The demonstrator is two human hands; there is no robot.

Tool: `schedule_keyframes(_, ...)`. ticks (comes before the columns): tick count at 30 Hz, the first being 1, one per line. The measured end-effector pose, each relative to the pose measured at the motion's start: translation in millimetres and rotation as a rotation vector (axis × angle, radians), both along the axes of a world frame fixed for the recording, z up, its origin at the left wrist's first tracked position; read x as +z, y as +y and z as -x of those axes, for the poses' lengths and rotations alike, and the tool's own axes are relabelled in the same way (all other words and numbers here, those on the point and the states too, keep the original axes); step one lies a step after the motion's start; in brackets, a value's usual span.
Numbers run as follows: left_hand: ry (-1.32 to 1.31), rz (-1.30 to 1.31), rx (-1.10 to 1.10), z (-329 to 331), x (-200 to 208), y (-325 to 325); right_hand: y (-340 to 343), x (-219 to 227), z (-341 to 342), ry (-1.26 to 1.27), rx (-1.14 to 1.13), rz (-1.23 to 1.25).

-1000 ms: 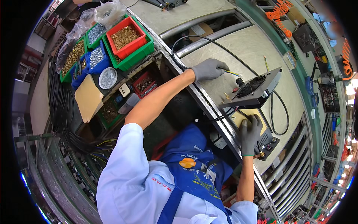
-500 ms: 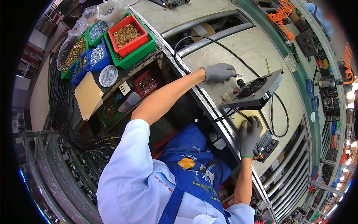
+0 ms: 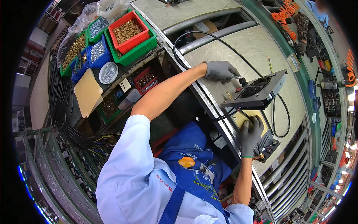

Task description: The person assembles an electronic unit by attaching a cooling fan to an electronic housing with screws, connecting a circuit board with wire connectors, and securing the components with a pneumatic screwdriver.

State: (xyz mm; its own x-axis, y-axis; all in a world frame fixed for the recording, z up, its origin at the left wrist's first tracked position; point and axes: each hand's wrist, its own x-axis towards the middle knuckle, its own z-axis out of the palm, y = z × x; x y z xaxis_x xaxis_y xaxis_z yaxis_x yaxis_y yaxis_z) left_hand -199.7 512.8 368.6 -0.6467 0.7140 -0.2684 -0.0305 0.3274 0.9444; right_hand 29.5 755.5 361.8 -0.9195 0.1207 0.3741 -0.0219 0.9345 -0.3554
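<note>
My left hand point(image 3: 223, 71), in a grey glove, is closed with its fingertips on a small silvery part point(image 3: 237, 77). That part reaches the black knob point(image 3: 243, 81) on an upright dark panel with a round fan point(image 3: 256, 86). My right hand point(image 3: 252, 136), also gloved, lies on the unit with its fingers out, over a yellowish plate point(image 3: 241, 118) beside the black vented housing point(image 3: 265, 141). A black cable runs close to its fingertips. Brass terminals point(image 3: 229, 96) stick out at the panel's near edge.
A black cable point(image 3: 223, 39) loops over the worktop point(image 3: 209, 52). Red, green and blue bins point(image 3: 149, 46) of small metal fasteners stand at the left, near a round dish point(image 3: 108, 72) and cardboard point(image 3: 87, 93). Rollers point(image 3: 291, 168) lie at the right. Another person's arm point(image 3: 302, 33) shows far right.
My left hand has moved slightly right, bringing the silvery part up against the black knob. My right hand stays in place. Another person's arm has come into view at the far right.
</note>
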Motion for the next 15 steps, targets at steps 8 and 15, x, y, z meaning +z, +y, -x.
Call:
schedule_keyframes(8, 0.344, 0.048, -0.053, 10, -8, 5, -1, 1, 0, -0.016, -0.006, -0.009)
schedule_keyframes(15, 0.329, 0.171, 0.004, 12, 0, 12, -6, 4, 1, -0.012, -0.012, -0.043)
